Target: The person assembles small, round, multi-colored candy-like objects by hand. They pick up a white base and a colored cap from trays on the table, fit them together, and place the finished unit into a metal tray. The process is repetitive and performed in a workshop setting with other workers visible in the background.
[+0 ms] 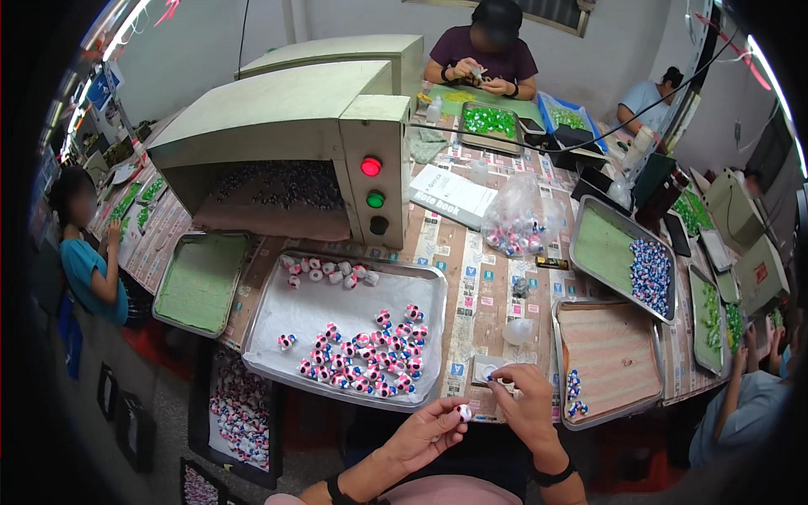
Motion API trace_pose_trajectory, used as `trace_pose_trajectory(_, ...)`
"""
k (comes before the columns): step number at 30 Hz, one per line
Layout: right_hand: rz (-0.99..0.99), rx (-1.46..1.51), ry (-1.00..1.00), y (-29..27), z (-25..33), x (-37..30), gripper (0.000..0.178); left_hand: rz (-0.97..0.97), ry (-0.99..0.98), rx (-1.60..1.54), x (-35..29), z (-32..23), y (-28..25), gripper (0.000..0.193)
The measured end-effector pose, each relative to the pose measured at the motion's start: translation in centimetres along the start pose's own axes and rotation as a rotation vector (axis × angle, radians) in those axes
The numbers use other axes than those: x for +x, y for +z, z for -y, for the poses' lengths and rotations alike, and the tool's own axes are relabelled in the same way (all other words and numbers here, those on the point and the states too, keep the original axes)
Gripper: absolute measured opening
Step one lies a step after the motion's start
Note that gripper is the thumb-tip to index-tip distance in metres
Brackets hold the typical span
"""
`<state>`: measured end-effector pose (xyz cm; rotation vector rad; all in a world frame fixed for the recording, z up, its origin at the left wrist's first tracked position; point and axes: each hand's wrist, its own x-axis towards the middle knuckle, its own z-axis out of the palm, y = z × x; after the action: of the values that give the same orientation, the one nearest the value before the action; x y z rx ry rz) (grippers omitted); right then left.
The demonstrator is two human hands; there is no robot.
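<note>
Between the thumb and fingers of my left hand [427, 431] is a small round white figurine piece [464, 413] with dark and pink marks. My right hand [528, 406] is raised just right of it, thumb and fingertips pinched on a tiny blue piece [491, 380], too small to make out fully. Beyond the fingertips a small whitish block [486, 367] lies on the table. Ahead on the left, a metal tray lined with white paper [337, 295] bears many pink, white and blue figurines [366, 358] and a row of plain white pieces [335, 273] at its back.
On the right, a brown-lined tray [610, 349] holds a few small blue-and-white pieces [574, 387]. Over its far edge leans a green-lined tray [602, 244]. A conveyor oven [370, 126], plastic bag [513, 215] and notebook [450, 195] stand farther back. A co-worker [488, 50] sits opposite.
</note>
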<state>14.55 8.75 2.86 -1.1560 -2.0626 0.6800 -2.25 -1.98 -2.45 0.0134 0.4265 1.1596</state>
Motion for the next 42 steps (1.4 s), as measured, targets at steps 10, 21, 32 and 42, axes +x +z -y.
trace_pose_trajectory(10, 0.086, 0.508, 0.261, -1.8, 2.5, -4.0, 0.02, -0.025, -0.013, 0.056, 0.8, 0.5, 0.7, 0.032)
trace_pose_trajectory(21, 0.107, 0.583, 0.282, -1.9, 1.9, -4.9, 0.016, -0.023, 0.002, 0.177, 0.3, 0.4, 1.7, 0.031)
trace_pose_trajectory(32, 0.108, 0.647, 0.252, -1.9, 2.1, -5.5, 0.021, -0.028, 0.007, 0.303, -0.5, 0.1, 2.7, 0.031)
trace_pose_trajectory(42, 0.03, 0.402, 0.096, -3.2, 1.3, -5.9, 0.019, -0.56, 0.626, 1.149, -3.7, -10.8, 3.5, 0.024)
